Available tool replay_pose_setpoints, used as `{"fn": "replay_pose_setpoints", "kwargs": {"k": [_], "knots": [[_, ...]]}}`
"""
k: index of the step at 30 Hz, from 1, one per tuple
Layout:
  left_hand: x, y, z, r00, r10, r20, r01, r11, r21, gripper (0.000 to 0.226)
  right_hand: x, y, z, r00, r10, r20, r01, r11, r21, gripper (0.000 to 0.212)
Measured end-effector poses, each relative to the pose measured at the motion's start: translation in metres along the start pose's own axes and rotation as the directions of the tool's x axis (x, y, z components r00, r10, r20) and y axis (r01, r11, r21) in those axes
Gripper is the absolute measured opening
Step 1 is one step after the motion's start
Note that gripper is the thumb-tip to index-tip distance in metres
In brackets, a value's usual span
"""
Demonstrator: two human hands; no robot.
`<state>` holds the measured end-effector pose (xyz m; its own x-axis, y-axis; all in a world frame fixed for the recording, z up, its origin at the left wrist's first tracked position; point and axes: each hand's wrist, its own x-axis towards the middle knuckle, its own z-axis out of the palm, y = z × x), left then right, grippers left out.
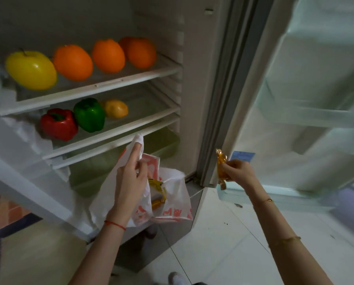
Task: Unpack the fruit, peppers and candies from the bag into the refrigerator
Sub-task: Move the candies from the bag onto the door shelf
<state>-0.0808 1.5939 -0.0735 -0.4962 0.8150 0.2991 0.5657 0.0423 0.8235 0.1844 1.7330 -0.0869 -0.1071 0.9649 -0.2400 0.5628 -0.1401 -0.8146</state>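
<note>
Standing open, the refrigerator (pixel 194 103) held a yellow apple (pixel 31 69) and three oranges (pixel 108 56) on its top shelf. Below sat a red pepper (pixel 58 124), a green pepper (pixel 89 115) and a small yellow fruit (pixel 116 109). The left hand (pixel 130 182) gripped the white plastic bag (pixel 172 198) near the fridge bottom. The right hand (pixel 237 169) pinched a gold-wrapped candy (pixel 221 165) just right of the bag.
</note>
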Motion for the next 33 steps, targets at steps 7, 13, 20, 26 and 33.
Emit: {"fn": "replay_pose_setpoints", "kwargs": {"k": [7,13,20,26,33], "knots": [[0.000,0.004,0.004,1.000,-0.010,0.015,0.010,1.000,-0.011,0.058,0.034,0.052,-0.019,0.981,0.188,-0.037,-0.187,0.895,-0.405,0.037],[0.000,0.001,-0.002,0.999,-0.031,-0.007,0.031,0.999,-0.014,0.059,0.058,0.069,0.000,0.970,0.235,-0.066,-0.241,0.883,-0.403,0.033],[-0.005,-0.007,-0.012,0.996,-0.062,-0.065,0.060,0.998,-0.029,0.064,0.074,0.091,0.023,0.969,0.246,-0.013,-0.228,0.876,-0.425,0.030],[-0.011,-0.009,-0.020,0.992,-0.098,-0.084,0.098,0.995,-0.001,0.062,0.077,0.104,0.032,0.959,0.282,-0.014,-0.245,0.807,-0.537,0.039],[-0.019,-0.008,-0.026,0.990,-0.106,-0.092,0.102,0.994,-0.045,0.069,0.048,0.076,0.029,0.977,0.011,-0.211,-0.101,0.902,-0.419,0.025]]}}
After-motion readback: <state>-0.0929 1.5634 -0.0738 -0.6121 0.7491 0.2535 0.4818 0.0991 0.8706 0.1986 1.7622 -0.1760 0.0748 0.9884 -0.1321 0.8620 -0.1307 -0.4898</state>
